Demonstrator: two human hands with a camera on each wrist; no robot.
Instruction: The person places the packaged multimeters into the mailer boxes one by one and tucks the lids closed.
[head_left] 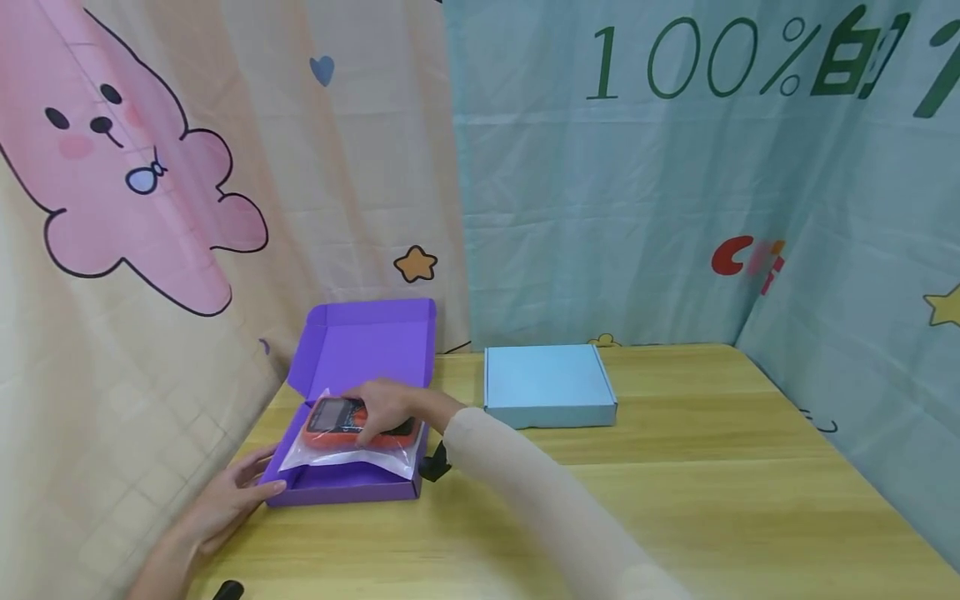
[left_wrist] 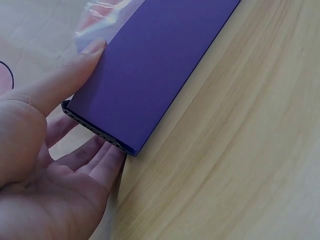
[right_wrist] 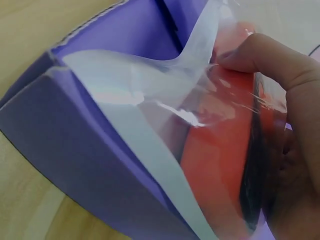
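An open purple cardboard box [head_left: 345,495] sits at the left of the table, its lid standing up at the back. My left hand [head_left: 225,507] holds the box's front left corner. In the left wrist view the thumb [left_wrist: 82,65] lies on the top edge and the fingers are at the side wall. Over the box, my right hand [head_left: 386,408] grips an orange-and-black multimeter [head_left: 324,423] with a grey screen. The meter is inside a clear plastic bag [head_left: 303,457], whose loose edge spreads over the box's front. In the right wrist view the thumb presses the meter's orange side [right_wrist: 217,150] through the plastic.
A closed light blue box [head_left: 551,379] stands at the back middle of the wooden table [head_left: 675,500]. A small black object [head_left: 435,463] lies right beside the purple box. Another black item [head_left: 229,590] shows at the near edge. Printed curtains [head_left: 360,167] hang behind and at both sides.
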